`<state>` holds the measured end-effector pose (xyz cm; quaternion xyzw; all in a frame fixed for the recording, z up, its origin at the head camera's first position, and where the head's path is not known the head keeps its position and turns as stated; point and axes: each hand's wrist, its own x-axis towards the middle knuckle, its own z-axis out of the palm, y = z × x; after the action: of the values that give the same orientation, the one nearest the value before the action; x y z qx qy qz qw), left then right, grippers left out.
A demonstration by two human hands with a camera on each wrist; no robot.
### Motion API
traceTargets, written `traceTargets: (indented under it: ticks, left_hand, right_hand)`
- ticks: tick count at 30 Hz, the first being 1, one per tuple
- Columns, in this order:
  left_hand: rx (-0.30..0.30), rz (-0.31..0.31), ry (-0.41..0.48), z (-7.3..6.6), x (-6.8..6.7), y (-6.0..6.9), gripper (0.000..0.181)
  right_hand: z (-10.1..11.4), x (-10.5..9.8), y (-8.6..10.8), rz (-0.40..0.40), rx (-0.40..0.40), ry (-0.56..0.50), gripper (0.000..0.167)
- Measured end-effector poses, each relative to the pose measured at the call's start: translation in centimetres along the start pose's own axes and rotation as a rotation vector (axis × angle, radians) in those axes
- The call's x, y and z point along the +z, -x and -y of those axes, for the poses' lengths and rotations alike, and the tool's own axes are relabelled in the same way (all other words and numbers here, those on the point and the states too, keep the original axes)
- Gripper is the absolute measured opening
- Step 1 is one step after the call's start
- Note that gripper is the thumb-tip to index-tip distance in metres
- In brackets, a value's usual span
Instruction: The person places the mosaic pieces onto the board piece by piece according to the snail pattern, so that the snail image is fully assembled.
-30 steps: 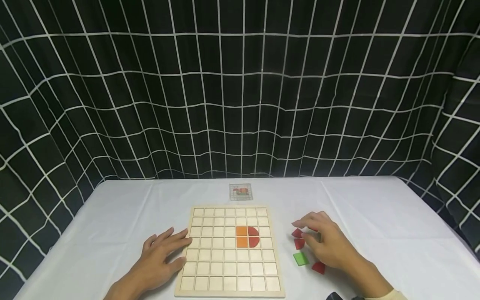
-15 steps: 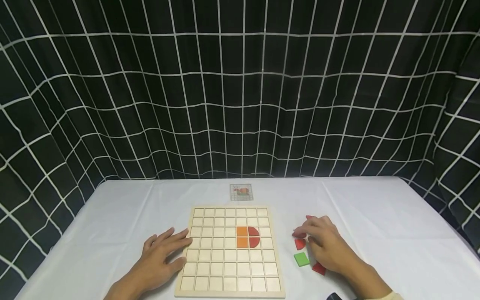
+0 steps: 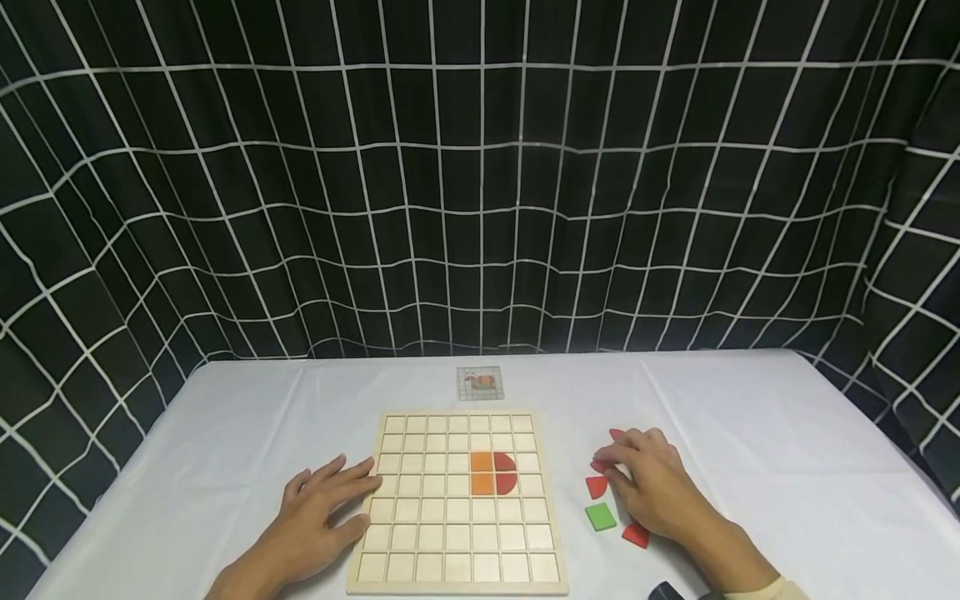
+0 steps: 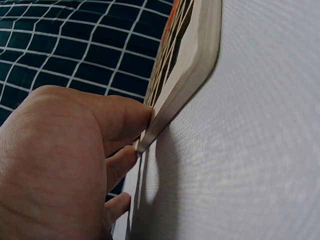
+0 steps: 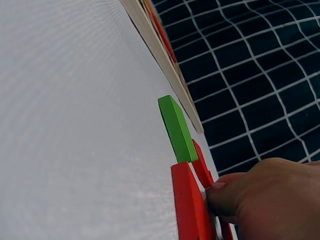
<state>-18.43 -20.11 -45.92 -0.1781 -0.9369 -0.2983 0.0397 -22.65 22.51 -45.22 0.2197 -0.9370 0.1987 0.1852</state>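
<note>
A wooden grid board (image 3: 460,533) lies on the white table, holding two orange squares (image 3: 482,472) and two red quarter-round pieces (image 3: 506,472). My left hand (image 3: 311,521) rests at its left edge, fingers spread, thumb and fingertips touching the rim in the left wrist view. Right of the board, my right hand (image 3: 660,483) pinches a red piece (image 3: 600,466) between thumb and fingers. Near it lie a green square (image 3: 600,517) and red pieces (image 3: 596,487), (image 3: 636,535), one more partly behind the fingers. The right wrist view shows the green piece (image 5: 177,130) beside red ones (image 5: 190,202).
A small clear card (image 3: 481,383) with a printed picture lies behind the board. A dark object (image 3: 664,591) shows at the bottom edge near the right forearm. A black curtain with a white grid stands behind and at both sides of the table (image 3: 720,400).
My right hand's thumb and fingers have closed on a red piece, which was lying uncovered beside the fingers. My left hand has kept its place on the board's edge.
</note>
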Motion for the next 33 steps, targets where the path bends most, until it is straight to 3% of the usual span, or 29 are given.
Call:
traceTargets:
  ticks: [9,15,22,28,33]
  left_hand:
    - [0.003,-0.001,-0.004,0.15,0.07,0.06,0.04]
    - [-0.004,0.001,-0.006,0.09,0.01,0.02,0.039]
    - [-0.008,0.003,-0.006,-0.02,-0.02,0.04,0.039]
    - [0.001,-0.004,-0.006,-0.04,0.0,0.02,0.04]
    - [-0.011,0.007,-0.004,-0.13,0.0,-0.04,0.04]
  right_hand:
    - [-0.34,0.23,0.13,-0.052,-0.068,-0.051,0.028]
    - [-0.36,0.23,0.15,-0.034,-0.028,-0.057,0.029]
    - [-0.22,0.11,0.2,-0.016,-0.043,-0.013,0.029]
    - [-0.3,0.17,0.24,-0.039,-0.054,-0.028,0.018]
    - [-0.34,0.2,0.3,-0.017,-0.029,-0.025,0.025]
